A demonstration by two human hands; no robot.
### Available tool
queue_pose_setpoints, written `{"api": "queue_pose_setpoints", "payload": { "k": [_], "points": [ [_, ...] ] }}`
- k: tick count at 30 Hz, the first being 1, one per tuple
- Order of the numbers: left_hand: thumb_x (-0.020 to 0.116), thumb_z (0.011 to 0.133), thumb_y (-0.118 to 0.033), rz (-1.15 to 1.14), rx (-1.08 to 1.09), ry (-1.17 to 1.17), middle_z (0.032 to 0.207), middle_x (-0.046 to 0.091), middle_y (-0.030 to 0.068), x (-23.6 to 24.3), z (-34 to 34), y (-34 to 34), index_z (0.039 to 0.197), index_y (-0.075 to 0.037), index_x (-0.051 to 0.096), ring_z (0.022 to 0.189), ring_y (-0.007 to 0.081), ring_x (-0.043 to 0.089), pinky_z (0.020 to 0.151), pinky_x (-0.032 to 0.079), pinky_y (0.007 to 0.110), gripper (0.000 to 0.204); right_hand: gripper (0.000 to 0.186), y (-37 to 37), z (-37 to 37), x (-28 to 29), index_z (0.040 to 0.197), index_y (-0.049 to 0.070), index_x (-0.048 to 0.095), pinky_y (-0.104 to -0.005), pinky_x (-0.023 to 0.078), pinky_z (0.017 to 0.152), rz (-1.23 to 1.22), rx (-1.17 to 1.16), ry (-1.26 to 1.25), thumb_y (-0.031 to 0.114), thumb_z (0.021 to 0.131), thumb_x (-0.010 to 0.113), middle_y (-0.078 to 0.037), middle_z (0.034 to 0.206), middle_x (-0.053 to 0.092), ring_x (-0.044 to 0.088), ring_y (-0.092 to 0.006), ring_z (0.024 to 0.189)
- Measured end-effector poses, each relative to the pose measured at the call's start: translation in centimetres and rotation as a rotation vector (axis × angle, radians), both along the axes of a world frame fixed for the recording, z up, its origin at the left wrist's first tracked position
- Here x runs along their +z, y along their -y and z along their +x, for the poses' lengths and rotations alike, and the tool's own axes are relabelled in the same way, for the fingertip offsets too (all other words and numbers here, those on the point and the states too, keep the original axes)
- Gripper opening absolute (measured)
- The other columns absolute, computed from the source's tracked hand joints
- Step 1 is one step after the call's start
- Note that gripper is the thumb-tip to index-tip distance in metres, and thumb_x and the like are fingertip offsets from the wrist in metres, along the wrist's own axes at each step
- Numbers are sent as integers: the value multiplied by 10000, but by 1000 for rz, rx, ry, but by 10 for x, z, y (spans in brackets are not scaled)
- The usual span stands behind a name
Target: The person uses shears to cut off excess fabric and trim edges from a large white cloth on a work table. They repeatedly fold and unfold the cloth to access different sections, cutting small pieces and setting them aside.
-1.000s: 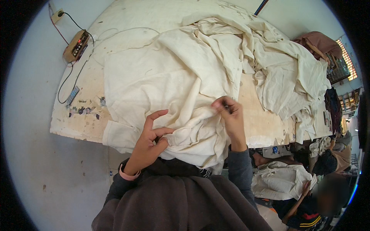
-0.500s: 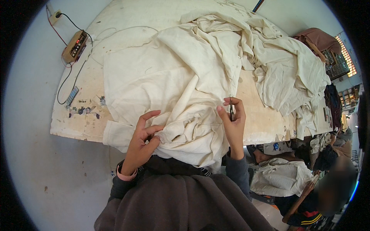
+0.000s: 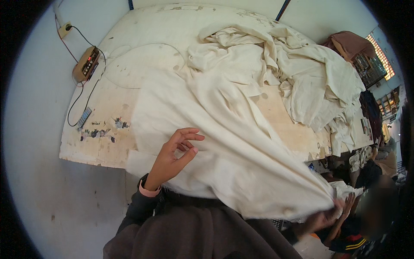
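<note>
A large cream cloth (image 3: 207, 121) is drawn taut in diagonal folds from the table over its front edge toward the lower right. My left hand (image 3: 180, 153) is over the middle of this cloth, fingers apart and loosely bent, holding nothing; whether its fingertips touch the fabric is unclear. My right hand (image 3: 327, 216), smeared by motion at the lower right, grips the cloth's corner. The small dark scissors seen earlier in that hand cannot be made out.
The worn pale tabletop (image 3: 99, 142) bears more crumpled cream cloth (image 3: 315, 86), a wooden power box (image 3: 86, 64) with cables, and a remote (image 3: 84, 118). Brown fabric (image 3: 345, 43) lies at back right. A co-worker (image 3: 349, 233) sits close at lower right.
My right hand has swung down and rightward, pulling the bunched cloth out flat and diagonal. My left hand has let go of the bunched fabric and shifted slightly right.
</note>
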State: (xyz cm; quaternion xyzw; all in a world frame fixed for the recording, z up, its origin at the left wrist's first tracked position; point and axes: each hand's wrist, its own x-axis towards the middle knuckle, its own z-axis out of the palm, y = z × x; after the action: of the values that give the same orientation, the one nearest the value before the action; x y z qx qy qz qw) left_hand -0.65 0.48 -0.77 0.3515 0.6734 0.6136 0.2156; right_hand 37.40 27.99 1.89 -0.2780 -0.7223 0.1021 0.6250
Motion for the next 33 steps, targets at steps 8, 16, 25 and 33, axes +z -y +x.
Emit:
{"api": "queue_pose_setpoints", "payload": {
  "k": [8, 16, 25, 33],
  "points": [
    [636, 987, -91, -38, -317, 101, 1245, 698, 43, -4, 0, -26, 1396, -75, 528, 934, 81, 590, 840, 465, 247, 424, 227, 66, 112, 101, 1061, -21, 617, -368, 447, 951, 134, -545, 226, 137, 903, 656, -103, 1115, 564, 556, -220, 1060],
    [633, 980, -131, -233, -413, -193, 1169, 702, 109, -12, -73, -79, 1364, -42, 532, 940, 176, 655, 847, 524, 310, 407, 221, 80, 139, 119, 1065, -26, 613, -361, 438, 963, -77, -434, 381, 167, 957, 611, -100, 1104, 579, 553, -210, 1061],
    [640, 1010, -145, -48, -191, 23, 975, 681, 35, -60, -137, -106, 1357, -47, 524, 764, 73, 615, 664, 512, 234, 379, 192, -18, -88, 34, 1086, -24, 707, -239, 465, 818, -732, 372, 2, 133, 986, 662, -42, 1036, 691, 611, -122, 944],
    [642, 946, -39, 9, 114, 52, 1165, 650, 142, -76, -188, -115, 1553, -71, 335, 873, 168, 695, 591, 608, 314, 680, 663, -147, -353, -80, 1446, 58, 559, -386, 416, 1104, -409, 489, 542, 289, 872, 797, -126, 1431, 588, 560, -267, 1310]
  ]
}}
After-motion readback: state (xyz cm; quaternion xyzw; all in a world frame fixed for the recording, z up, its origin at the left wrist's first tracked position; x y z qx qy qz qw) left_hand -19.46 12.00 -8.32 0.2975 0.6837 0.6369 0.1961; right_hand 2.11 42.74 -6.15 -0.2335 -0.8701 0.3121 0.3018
